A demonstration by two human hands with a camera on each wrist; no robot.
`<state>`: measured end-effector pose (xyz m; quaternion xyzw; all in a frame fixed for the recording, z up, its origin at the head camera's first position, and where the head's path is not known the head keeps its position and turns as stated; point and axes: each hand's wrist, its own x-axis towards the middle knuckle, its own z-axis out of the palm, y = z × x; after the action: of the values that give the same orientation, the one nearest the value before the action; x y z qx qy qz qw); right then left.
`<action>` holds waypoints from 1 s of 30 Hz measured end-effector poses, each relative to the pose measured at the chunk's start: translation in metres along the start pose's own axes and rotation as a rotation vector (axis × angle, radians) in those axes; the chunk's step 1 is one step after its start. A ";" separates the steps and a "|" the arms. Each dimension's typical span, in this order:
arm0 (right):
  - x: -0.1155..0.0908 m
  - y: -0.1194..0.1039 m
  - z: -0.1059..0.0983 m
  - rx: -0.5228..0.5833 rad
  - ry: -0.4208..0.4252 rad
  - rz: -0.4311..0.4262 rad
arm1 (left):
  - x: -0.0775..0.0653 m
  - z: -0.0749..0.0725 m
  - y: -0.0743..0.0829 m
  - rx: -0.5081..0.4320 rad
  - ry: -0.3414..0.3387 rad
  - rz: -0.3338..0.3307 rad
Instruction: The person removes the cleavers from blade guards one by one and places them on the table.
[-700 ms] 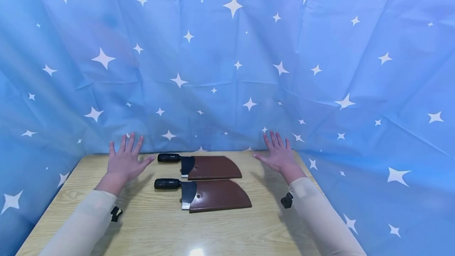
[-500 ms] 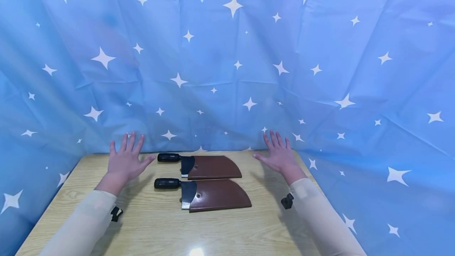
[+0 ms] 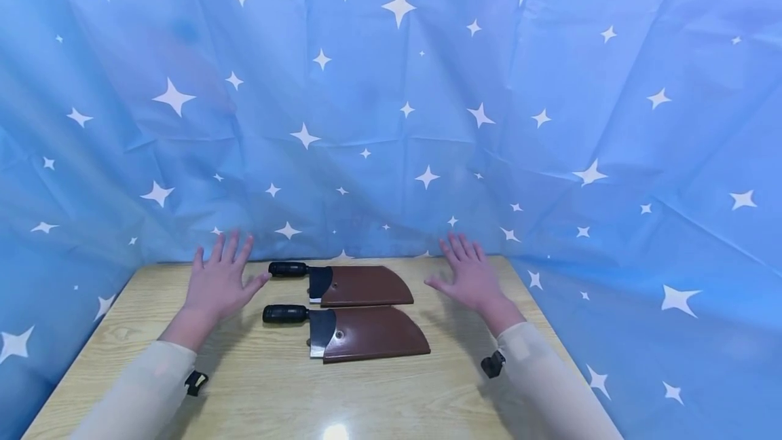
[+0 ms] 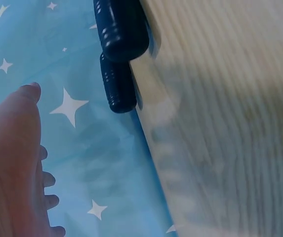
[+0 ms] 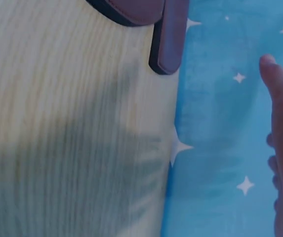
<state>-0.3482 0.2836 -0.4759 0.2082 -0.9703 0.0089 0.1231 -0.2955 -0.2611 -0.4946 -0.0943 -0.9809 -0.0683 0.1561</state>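
Observation:
Two cleavers lie flat on the wooden table, one behind the other, with black handles to the left and blades in brown leather sheaths. The rear cleaver point(image 3: 366, 286) is near the back edge; the front cleaver point(image 3: 377, 335) lies just before it. My left hand point(image 3: 216, 285) hovers with spread fingers left of the handles, its thumb tip close to the rear handle point(image 3: 288, 269). My right hand point(image 3: 469, 278) is held out right of the sheath tips, fingers straight, holding nothing. The left wrist view shows both handles point(image 4: 122, 32); the right wrist view shows the sheath ends point(image 5: 171, 44).
A light wooden table point(image 3: 366, 399) carries the cleavers. Behind it and along both sides hangs a blue curtain point(image 3: 366, 100) with white stars. A small black device point(image 3: 196, 382) sits at the left wrist, another black device point(image 3: 492, 363) at the right.
My right hand has shifted slightly left, toward the sheath tips, its fingers a little closer together. My left hand has edged slightly right. The head view has moved a little; the cleavers stay in place.

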 end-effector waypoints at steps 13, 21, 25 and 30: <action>-0.016 -0.020 0.015 0.070 0.037 -0.070 | -0.015 0.013 0.022 -0.017 -0.019 0.061; -0.025 -0.034 0.020 0.080 0.022 -0.097 | -0.023 0.018 0.038 -0.049 -0.021 0.083; -0.028 -0.041 0.021 0.113 0.013 -0.111 | -0.025 0.022 0.043 -0.051 -0.034 0.089; -0.030 -0.048 0.026 0.180 0.018 -0.144 | -0.028 0.028 0.046 -0.070 -0.024 0.106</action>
<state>-0.3087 0.2497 -0.5102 0.2875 -0.9469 0.0890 0.1129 -0.2684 -0.2161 -0.5246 -0.1525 -0.9733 -0.0931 0.1441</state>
